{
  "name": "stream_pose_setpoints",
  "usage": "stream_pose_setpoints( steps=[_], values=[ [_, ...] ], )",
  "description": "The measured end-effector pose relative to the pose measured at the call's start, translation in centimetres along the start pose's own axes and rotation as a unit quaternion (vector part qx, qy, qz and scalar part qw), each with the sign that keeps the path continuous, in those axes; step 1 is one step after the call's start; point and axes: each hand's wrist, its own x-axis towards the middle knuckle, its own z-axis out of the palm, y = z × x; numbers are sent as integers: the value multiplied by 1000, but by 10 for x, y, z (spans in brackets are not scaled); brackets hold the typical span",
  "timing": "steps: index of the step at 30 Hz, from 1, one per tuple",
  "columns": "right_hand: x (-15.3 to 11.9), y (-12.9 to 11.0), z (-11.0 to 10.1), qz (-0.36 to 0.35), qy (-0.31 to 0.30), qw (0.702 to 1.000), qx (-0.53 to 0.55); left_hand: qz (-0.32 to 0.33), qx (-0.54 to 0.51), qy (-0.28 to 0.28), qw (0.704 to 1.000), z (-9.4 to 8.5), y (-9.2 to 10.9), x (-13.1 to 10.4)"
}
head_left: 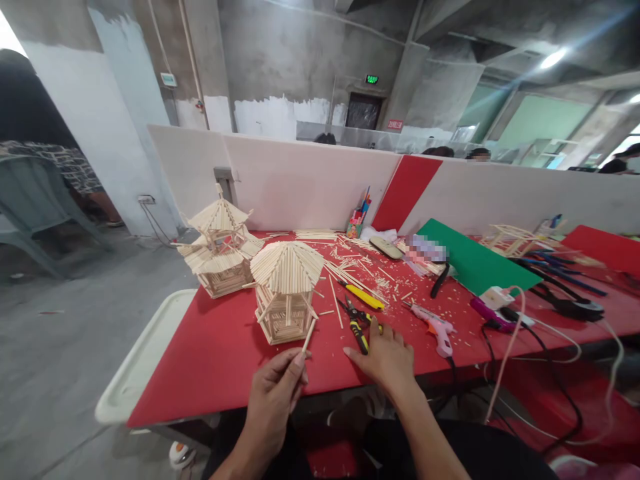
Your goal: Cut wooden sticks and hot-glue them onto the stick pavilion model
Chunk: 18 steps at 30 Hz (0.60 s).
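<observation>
We've got a tight pinch grip on a thin stick (pixel 309 335) in our left hand (pixel 277 383), pavilion model (pixel 287 273) just past it at 12 o'clock. Our right hand (pixel 387 357) is loosely spread over the cutters (pixel 356 329) at its 11 o'clock, on the worktop (pixel 200 360).

A passage opens between front pavilion (pixel 287 270) and pliers (pixel 358 335); rear pavilion (pixel 218 260) seemingly crowds back left.
</observation>
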Motion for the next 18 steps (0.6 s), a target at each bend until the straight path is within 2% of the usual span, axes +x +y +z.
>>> stream_pose_setpoints(
  steps=[3,9,11,14,15,17,18],
  values=[
    [10,9,-1,12,-38,999,11,-28,8,-26,999,11,-6,0],
    [28,26,-10,14,-42,994,97,-38,13,-60,997,28,-17,12],
    [22,37,-15,-4,-53,986,155,-38,11,-63,997,31,-21,15],
    [-3,50,-21,-46,-67,963,256,-45,16,-70,996,35,-27,20],
    [-16,53,-22,-60,-78,945,311,-44,19,-73,996,37,-29,21],
    [-44,54,-20,-67,-145,842,516,-38,26,-82,996,40,-31,24],
    [-58,53,-17,-45,-179,795,578,-33,31,-84,995,41,-32,25]
  ],
)
